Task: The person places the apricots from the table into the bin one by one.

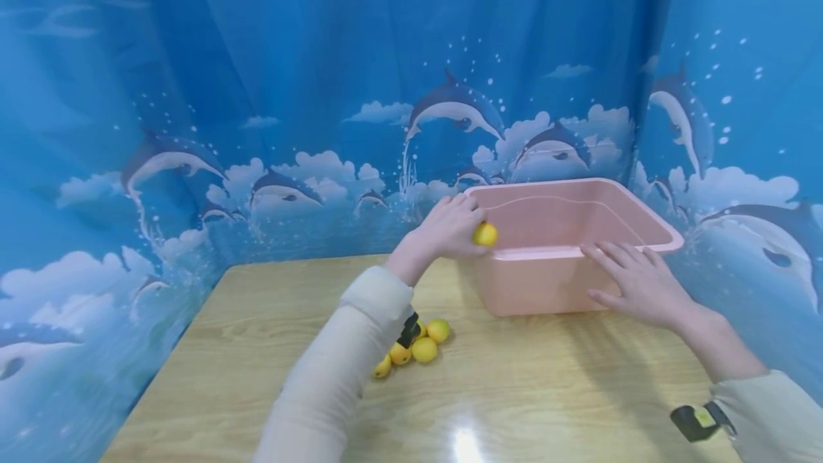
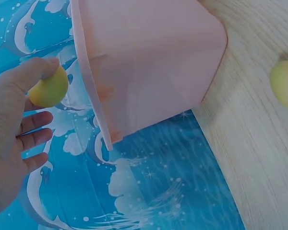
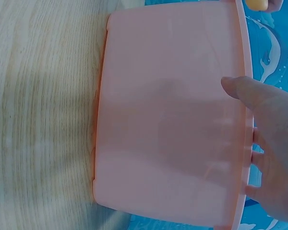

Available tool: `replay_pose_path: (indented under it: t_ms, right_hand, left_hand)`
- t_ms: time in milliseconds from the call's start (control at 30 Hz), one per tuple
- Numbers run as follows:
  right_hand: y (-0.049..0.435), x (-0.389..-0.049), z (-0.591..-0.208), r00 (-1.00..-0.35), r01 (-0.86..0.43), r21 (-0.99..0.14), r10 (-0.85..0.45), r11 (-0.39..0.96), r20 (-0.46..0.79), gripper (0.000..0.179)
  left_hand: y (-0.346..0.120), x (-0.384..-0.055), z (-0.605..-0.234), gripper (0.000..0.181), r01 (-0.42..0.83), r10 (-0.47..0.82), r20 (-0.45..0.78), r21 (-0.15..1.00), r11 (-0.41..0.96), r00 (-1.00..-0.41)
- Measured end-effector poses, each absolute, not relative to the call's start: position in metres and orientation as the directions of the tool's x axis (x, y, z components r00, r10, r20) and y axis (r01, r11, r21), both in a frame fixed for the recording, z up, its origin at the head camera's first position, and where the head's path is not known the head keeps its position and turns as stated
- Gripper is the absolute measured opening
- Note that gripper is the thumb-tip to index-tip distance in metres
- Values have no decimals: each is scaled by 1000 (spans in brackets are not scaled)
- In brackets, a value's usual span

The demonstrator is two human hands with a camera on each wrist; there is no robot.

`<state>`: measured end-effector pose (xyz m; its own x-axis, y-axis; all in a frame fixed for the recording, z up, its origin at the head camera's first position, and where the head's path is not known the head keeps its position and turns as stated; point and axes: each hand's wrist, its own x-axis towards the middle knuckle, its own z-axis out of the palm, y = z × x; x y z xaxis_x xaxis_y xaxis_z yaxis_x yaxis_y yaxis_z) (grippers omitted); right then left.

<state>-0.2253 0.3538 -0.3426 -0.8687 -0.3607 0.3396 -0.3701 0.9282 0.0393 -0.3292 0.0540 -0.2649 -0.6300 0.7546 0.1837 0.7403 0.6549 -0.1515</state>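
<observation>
My left hand (image 1: 453,227) pinches a small round yellow fruit (image 1: 485,234) between thumb and index finger, its other fingers spread apart in the left wrist view. This fruit is at the left end of a pink plastic tub (image 1: 540,284), level with its rim. My right hand (image 1: 633,281) is at the tub's near rim, fingers fairly straight and reaching over it, thumb on the outer side. In the right wrist view the thumb overlaps the tub's outer wall and the fingertips show beyond the rim. The tub's floor is hidden by its near wall.
Several more yellow fruits (image 1: 424,349) lie clustered on the wooden table (image 1: 276,320), partly hidden behind my left forearm. A blue curtain (image 1: 308,56) printed with dolphins hangs behind and beside the table. The tub stands at the table's far right.
</observation>
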Motion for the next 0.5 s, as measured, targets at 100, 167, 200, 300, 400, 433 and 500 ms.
replay_pose_path:
  t_ms: [100,167,200,300,400,433,500]
  right_hand:
    - [354,-224,-343,-874,-363,37,-354,931,333,73]
    - [354,-223,-342,-876,-361,36,-352,932,328,73]
    - [354,-223,-342,-876,-361,37,-353,932,328,73]
    - [353,-223,-341,-875,-363,38,-355,931,328,74]
    - [353,-224,-342,-873,-365,42,-357,930,332,73]
    - [353,-224,-342,-874,-364,40,-356,930,331,73]
    - [353,-223,-342,-877,-361,38,-353,932,326,73]
  left_hand:
    - [62,-332,-265,40,735,746,183,-139,664,-640]
    - [68,-333,-264,38,727,739,177,-137,673,-650]
    - [70,-334,-264,37,721,733,173,-138,679,-658]
    - [78,-335,-263,36,702,719,156,-158,695,-677]
    - [86,-336,-265,37,693,718,149,-188,696,-680]
    - [88,-336,-266,37,693,718,147,-193,695,-680]
    - [93,-335,-267,39,696,722,142,-198,691,-677]
